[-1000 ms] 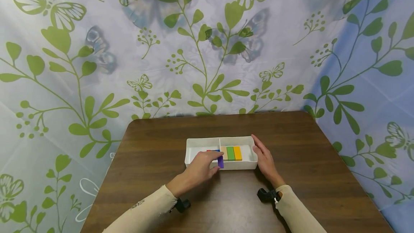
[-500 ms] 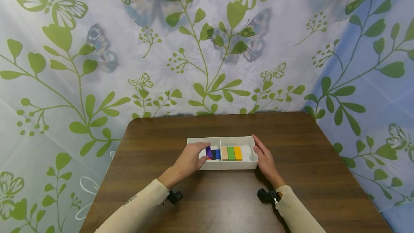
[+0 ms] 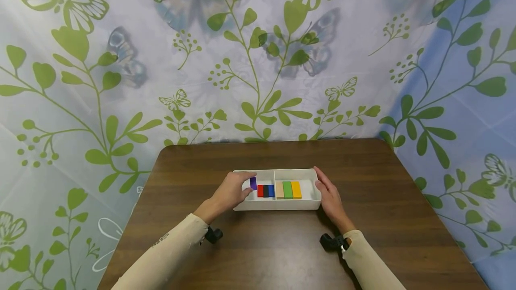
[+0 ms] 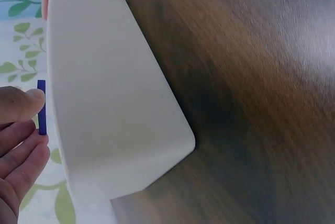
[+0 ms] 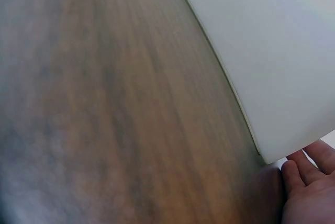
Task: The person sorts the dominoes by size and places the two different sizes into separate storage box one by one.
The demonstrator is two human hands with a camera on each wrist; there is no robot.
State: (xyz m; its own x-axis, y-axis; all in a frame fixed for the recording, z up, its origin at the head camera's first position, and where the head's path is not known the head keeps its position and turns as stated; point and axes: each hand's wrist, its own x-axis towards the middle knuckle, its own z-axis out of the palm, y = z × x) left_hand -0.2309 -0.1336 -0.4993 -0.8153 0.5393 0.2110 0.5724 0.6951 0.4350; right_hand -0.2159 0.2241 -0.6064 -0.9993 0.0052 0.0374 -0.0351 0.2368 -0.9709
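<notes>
Over the left compartment of a white two-part box [image 3: 278,206], my left hand [image 3: 226,194] pinches a purple block [image 3: 253,183] between thumb and fingertips. In the left wrist view the purple block [image 4: 42,107] appears edge-on, beside the box wall [image 4: 104,77]. A red block [image 3: 260,191], a black block [image 3: 266,191] and a blue block [image 3: 271,191] lie side by side against the divider in that compartment. Across the divider lie a tan block [image 3: 280,190], a green block [image 3: 288,190] and a yellow block [image 3: 296,190]. My right hand [image 3: 332,200] rests along the box's right end, fingers fairly straight.
The box stands on a dark brown wooden table [image 3: 278,245] with rounded far corners. Behind the table hangs a curtain [image 3: 225,102] printed with leaves and butterflies. Each wrist carries a small black camera.
My left hand has carried the purple block leftward from near the divider, past the red block, to the left part of the compartment. The right hand has stayed at the box's right end.
</notes>
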